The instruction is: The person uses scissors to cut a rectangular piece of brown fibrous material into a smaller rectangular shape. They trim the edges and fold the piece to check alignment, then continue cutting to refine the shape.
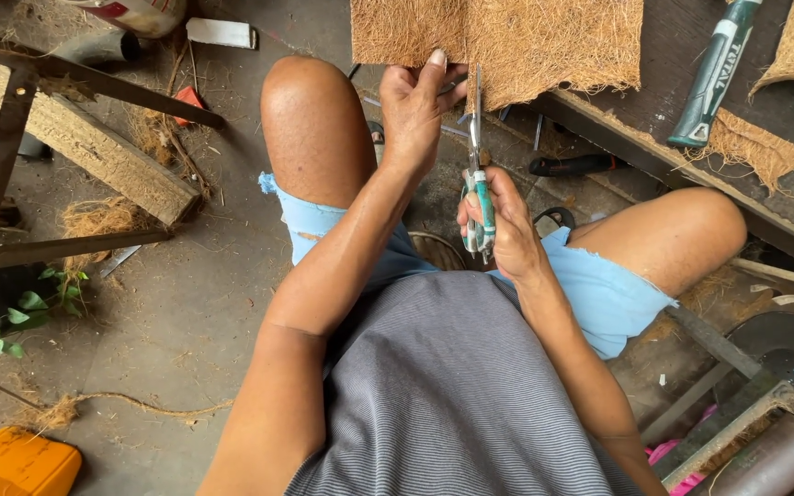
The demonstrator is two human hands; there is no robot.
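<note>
Biggest thing here is the concrete floor (pixel 186 312), dusty and littered with loose fibre. The person sits low with both knees apart, so the work hangs right between them in the top middle of the frame.

That work is a brown coir fibre mat (pixel 544 46), a flat sheet hanging off the edge of a dark wooden bench (pixel 654 138) that runs along the upper right. In the upper left sits a rough timber beam (pixel 85 147) in a rusty metal frame.

On the bench top, upper right, lies a green-handled tool (pixel 714 78), parked within easy reach, with a smaller coir offcut (pixel 755 147) just beside it. Bottom left corner has an orange plastic container (pixel 16 464), and some green leaves (pixel 2 321) poke in at the left edge.

Now the hands. The left hand (pixel 415 110) is clenched on the mat's lower edge, thumb up on the face of it, which looks like it keeps the sheet taut next to the cut line. The right hand (pixel 507 230) has its fingers closed through the handles of the green-and-white scissors (pixel 478 174), blades pointing straight up into the mat edge, just beside the left hand's fingers. I can't tell how far apart the blades stand.
</note>
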